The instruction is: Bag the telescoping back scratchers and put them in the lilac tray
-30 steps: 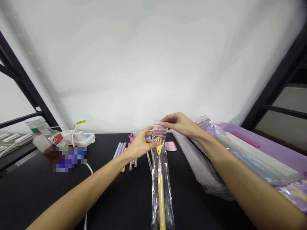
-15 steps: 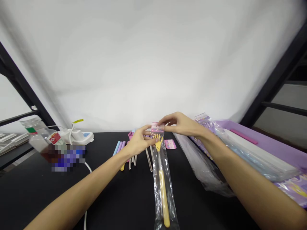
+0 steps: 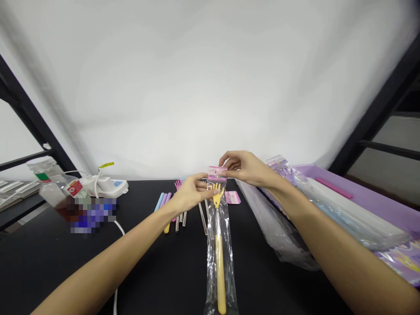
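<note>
A yellow back scratcher [image 3: 220, 271] with a hand-shaped head lies inside a long clear plastic bag [image 3: 230, 258], claw end away from me. My left hand [image 3: 192, 192] pinches the bag's upper left edge, its thumb over the yellow claw. Between the thumb and fingers of my right hand [image 3: 244, 167] is the right end of a pink printed card [image 3: 216, 173] at the top of the bag. Beyond my left hand lie pink back scratchers [image 3: 178, 184], partly hidden, with blue and purple handles [image 3: 163, 200] and metal rods [image 3: 202, 218] nearby.
A stack of pink cards [image 3: 233, 197] lies right of the bag. Farther right are clear plastic bags [image 3: 265, 218] and a purple bin [image 3: 367, 197] holding packaged items. At left stand a jar [image 3: 54, 188] and a white power strip [image 3: 113, 188] with a cable.
The lower end of the bagged back scratcher has swung left, so it lies straighter. The card at the top now faces me more flatly, and my right fingers have shifted slightly on it.
</note>
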{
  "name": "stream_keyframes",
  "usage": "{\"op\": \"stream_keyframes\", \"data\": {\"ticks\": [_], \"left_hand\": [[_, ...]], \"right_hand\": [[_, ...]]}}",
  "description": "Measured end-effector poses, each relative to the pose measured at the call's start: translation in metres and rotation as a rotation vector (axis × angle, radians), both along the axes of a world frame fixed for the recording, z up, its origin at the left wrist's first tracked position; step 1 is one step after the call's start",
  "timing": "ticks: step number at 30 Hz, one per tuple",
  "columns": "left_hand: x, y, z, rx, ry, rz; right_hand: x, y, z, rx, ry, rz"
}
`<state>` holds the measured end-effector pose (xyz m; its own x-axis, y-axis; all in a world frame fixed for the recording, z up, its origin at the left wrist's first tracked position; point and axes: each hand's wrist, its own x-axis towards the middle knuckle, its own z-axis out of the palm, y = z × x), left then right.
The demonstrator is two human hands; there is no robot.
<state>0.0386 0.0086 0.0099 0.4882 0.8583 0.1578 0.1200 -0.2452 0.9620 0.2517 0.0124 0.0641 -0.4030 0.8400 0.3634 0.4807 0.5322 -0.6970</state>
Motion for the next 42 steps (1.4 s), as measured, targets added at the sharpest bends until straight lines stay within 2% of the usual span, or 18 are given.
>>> {"op": "stream_keyframes", "data": {"ticks": [4,6,9,11,13,17,20,22,25,26,28,31,33,36,42], "left_hand": [[-0.001,-0.001,-0.001,-0.014,-0.016,-0.002],[-0.002,-0.002,0.000,-0.029,-0.066,0.046],[-0.002,-0.001,0.003,-0.046,-0.201,0.141],[0.001,0.001,0.007,-0.025,-0.306,0.187],[0.007,0.004,0.013,0.009,-0.391,0.233],[0.032,0.009,0.026,-0.001,-0.485,0.320],[0.059,0.010,0.034,-0.072,-0.522,0.282],[0.077,0.009,0.036,-0.151,-0.481,0.230],[0.103,0.006,0.032,-0.202,-0.286,0.130],[0.112,0.005,0.029,-0.163,-0.194,0.078],[0.127,0.000,0.023,0.020,-0.004,-0.044],[0.146,-0.010,0.014,0.399,0.199,-0.211],[0.156,-0.015,0.010,0.576,0.287,-0.269],[0.168,-0.018,0.005,0.698,0.401,-0.295],[0.184,-0.011,-0.006,0.774,0.497,-0.284]], "right_hand": [[-0.002,-0.003,0.002,0.024,-0.011,-0.021],[-0.003,-0.005,0.001,-0.027,0.005,-0.082],[-0.008,-0.015,-0.003,-0.304,0.078,-0.169],[-0.009,-0.026,-0.008,-0.510,0.105,-0.127],[-0.007,-0.039,-0.011,-0.591,0.125,-0.042],[0.011,-0.058,-0.013,-0.458,0.194,0.007],[0.037,-0.066,-0.007,-0.346,0.146,-0.049],[0.060,-0.069,-0.001,-0.297,0.112,-0.159],[0.103,-0.072,0.007,-0.229,0.091,-0.417],[0.118,-0.073,0.008,-0.205,0.080,-0.502],[0.147,-0.076,0.007,-0.187,0.047,-0.602],[0.176,-0.081,-0.001,-0.209,-0.047,-0.635],[0.183,-0.086,-0.009,-0.233,-0.138,-0.654],[0.179,-0.091,-0.019,-0.253,-0.273,-0.711],[0.168,-0.101,-0.028,-0.192,-0.508,-0.835]]}}
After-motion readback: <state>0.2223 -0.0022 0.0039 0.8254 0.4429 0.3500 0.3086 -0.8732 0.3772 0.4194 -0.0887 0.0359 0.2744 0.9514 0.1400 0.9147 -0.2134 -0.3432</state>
